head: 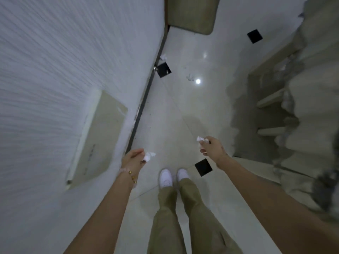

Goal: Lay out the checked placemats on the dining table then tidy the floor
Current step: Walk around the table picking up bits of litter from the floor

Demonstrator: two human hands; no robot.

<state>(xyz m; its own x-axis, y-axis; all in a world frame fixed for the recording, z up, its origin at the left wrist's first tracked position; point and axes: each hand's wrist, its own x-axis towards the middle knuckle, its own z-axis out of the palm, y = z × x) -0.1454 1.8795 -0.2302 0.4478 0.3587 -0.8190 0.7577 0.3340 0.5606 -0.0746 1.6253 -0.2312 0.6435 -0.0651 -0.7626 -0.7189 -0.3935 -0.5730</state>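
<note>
- the left hand (134, 159) is clenched around a crumpled white wad, the left paper wad (149, 156), which sticks out past the fingertips. it hangs to the left of the white shoes (166, 178) and a little ahead of them.
- a gold bead bracelet (133, 176) sits on that wrist, left of the shoes.
- the right hand (212, 149) pinches the right paper wad (200, 139) between thumb and fingertips. it is held to the right of the shoes and further ahead than the left hand.
- the shoes stand side by side on the glossy pale floor (179, 110), under khaki trousers (168, 213).
- a black square tile (203, 167) is set in the floor just to the right of the shoes. two more like it lie far ahead.
- two loose paper scraps lie on the floor well ahead of the shoes: the far scrap (163, 56) next to the table's edge, and the middle scrap (190, 77) beside a bright light glare.
- the dining table (55, 70), under a white ribbed cloth, fills the view left of the shoes.
- a pale beige placemat (99, 136) lies flat on the table near its edge, left of the shoes. its pattern is too blurred to tell.
- a beige seat cushion (190, 13) shows far ahead of the shoes, and draped grey-beige fabric (311, 88) hangs to their right.
</note>
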